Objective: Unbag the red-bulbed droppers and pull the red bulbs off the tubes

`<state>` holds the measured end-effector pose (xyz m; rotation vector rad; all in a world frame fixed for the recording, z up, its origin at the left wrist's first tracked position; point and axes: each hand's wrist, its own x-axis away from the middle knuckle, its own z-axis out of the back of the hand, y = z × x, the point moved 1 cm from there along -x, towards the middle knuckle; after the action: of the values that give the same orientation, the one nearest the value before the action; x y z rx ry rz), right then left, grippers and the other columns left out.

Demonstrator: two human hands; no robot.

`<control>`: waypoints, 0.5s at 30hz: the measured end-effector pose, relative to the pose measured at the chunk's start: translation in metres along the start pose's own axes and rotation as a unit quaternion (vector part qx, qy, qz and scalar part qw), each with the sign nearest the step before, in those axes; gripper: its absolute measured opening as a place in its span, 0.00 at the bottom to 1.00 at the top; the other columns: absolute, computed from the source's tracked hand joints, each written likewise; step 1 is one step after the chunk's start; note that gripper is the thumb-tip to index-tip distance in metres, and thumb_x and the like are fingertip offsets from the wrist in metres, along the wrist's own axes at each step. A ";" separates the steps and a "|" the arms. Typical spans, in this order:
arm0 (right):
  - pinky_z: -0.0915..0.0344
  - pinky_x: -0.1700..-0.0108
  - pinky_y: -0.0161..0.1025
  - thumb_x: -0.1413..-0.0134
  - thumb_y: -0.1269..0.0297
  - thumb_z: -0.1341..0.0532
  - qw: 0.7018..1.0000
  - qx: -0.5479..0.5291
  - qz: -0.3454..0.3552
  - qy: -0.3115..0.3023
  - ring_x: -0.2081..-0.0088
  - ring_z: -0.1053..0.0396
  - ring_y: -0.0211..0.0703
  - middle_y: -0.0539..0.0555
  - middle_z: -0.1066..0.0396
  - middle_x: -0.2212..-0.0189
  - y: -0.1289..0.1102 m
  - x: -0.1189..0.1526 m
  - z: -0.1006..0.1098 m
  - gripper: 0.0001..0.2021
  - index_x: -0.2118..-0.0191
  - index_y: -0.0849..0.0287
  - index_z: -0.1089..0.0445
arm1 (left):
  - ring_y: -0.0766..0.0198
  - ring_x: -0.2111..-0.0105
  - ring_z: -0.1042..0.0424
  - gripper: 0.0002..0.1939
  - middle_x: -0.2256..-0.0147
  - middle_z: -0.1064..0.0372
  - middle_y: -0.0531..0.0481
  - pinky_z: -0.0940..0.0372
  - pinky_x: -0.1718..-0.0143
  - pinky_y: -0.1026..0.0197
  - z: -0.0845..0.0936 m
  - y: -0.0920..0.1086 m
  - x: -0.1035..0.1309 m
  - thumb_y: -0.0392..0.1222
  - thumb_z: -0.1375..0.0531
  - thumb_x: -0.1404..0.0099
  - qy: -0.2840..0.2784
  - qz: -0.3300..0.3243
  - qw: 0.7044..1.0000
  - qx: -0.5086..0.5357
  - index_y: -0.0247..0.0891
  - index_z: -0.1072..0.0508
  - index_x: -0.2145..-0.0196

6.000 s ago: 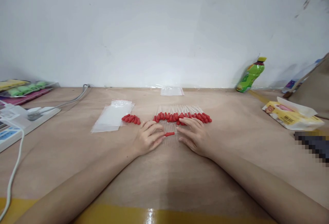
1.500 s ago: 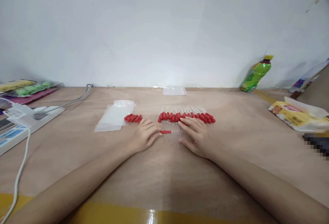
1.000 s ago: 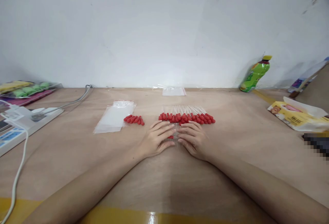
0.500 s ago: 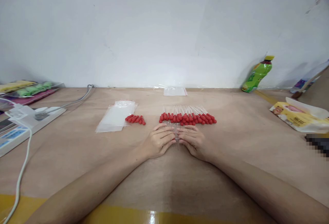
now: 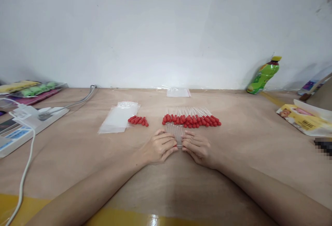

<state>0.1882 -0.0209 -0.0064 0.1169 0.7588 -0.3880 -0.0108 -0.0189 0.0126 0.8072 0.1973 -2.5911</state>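
My left hand [image 5: 162, 146] and my right hand [image 5: 197, 147] face each other, fingers curled in a pinch at the two sides of a clear zip bag [image 5: 179, 139]. Thin clear tubes lie side by side in it, and a bit of red shows at its near edge by my left fingers. Just beyond lies a wide row of droppers [image 5: 192, 120] with red rubber bulbs, their clear stems pointing to the wall. Left of my hands is a smaller group of red bulbs [image 5: 138, 120], touching a stack of clear zip bags [image 5: 114, 119].
Another flat bag [image 5: 178, 92] lies at the wall. At left are a power strip [image 5: 33, 125] with cables and several packed items [image 5: 31, 89]. A green bottle [image 5: 264, 75] leans on the wall at right, near a yellow tissue pack [image 5: 303, 117] and a dark object [image 5: 323, 146].
Both hands have moved slightly toward me and a little apart, showing more of the bag and tubes. The tube ends no longer stick out below my fingers. The view has shifted slightly.
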 end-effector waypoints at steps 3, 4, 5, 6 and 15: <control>0.39 0.44 0.44 0.45 0.74 0.47 1.000 0.017 0.017 0.012 0.56 0.32 0.40 0.56 0.27 0.65 -0.001 0.000 0.002 0.06 0.65 0.61 0.33 | 0.63 0.59 0.30 0.06 0.67 0.27 0.50 0.43 0.56 0.58 0.001 0.000 0.001 0.36 0.48 0.35 -0.006 0.008 1.000 0.008 0.36 0.31 0.65; 0.39 0.44 0.44 0.45 0.74 0.46 0.999 0.023 0.023 0.013 0.55 0.32 0.40 0.56 0.27 0.65 0.000 0.000 0.003 0.06 0.64 0.62 0.33 | 0.63 0.59 0.30 0.06 0.67 0.27 0.50 0.43 0.55 0.58 0.001 0.000 0.002 0.36 0.48 0.35 -0.007 0.010 1.000 0.009 0.36 0.31 0.65; 0.39 0.44 0.45 0.45 0.74 0.46 0.999 0.030 0.029 0.014 0.55 0.32 0.41 0.56 0.27 0.65 0.000 0.000 0.003 0.06 0.63 0.62 0.33 | 0.63 0.59 0.30 0.06 0.67 0.27 0.50 0.43 0.55 0.58 0.002 0.000 0.002 0.37 0.48 0.35 -0.008 0.012 1.000 0.010 0.36 0.31 0.65; 0.39 0.44 0.45 0.45 0.74 0.46 0.999 0.036 0.034 0.015 0.55 0.32 0.41 0.56 0.27 0.64 0.000 0.001 0.003 0.06 0.62 0.63 0.33 | 0.62 0.58 0.31 0.06 0.66 0.27 0.49 0.43 0.55 0.58 0.002 0.000 0.002 0.37 0.48 0.36 -0.008 0.012 1.000 0.009 0.36 0.31 0.65; 0.40 0.45 0.49 0.47 0.76 0.44 0.996 0.057 0.058 0.038 0.50 0.36 0.45 0.59 0.28 0.60 0.005 0.010 0.010 0.10 0.58 0.65 0.34 | 0.62 0.59 0.30 0.05 0.66 0.26 0.50 0.42 0.55 0.58 0.005 -0.003 0.009 0.35 0.47 0.36 0.023 0.000 1.000 0.000 0.36 0.31 0.65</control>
<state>0.2031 -0.0214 -0.0061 0.2827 0.8016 -0.3167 -0.0212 -0.0205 0.0121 0.8667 0.2111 -2.5732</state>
